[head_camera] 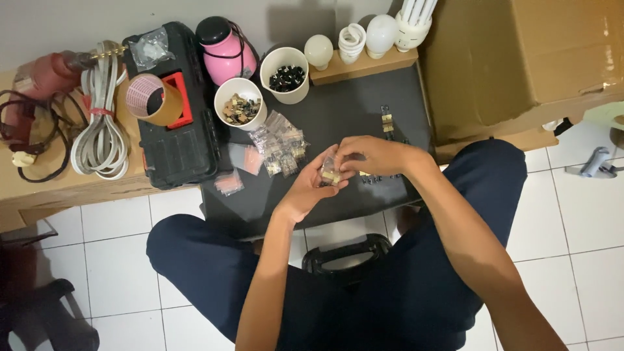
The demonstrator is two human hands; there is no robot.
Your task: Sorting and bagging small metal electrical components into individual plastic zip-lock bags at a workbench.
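Fingers [338,158] on both hands are pinching a little clear bag [330,173] of small brass-coloured parts, right over the black mat [338,110] in front of me. My left hand [305,192] is cupping it from below with the fingers curled up around it, and my right hand [374,156] is coming over the top, fingertips pressed together on the bag's upper edge.

I'm guessing this thing is super light and crinkly, thin plastic, kinda slippery, and the bits inside are hard and loose, so they're probably shifting around. Best grip seems to be the top edge with a support underneath, otherwise it's flopping over. Not fragile, I think, but easy to spill if it's open. Can't tell from here whether it's sealed.

Just left of my hands on the mat there's a pile of more bags [281,144], same shiny clear plastic. At the mat's far left edge are two white cups [260,88], smooth and round, one holding brassy bits, the other black ones. A few metal strips [387,121] are lying right of my hands. Beyond the mat's far edge, bulbs [364,38] are standing on a wooden shelf, glassy and definitely breakable. Left of the mat is a black toolbox [175,149], hard textured plastic.
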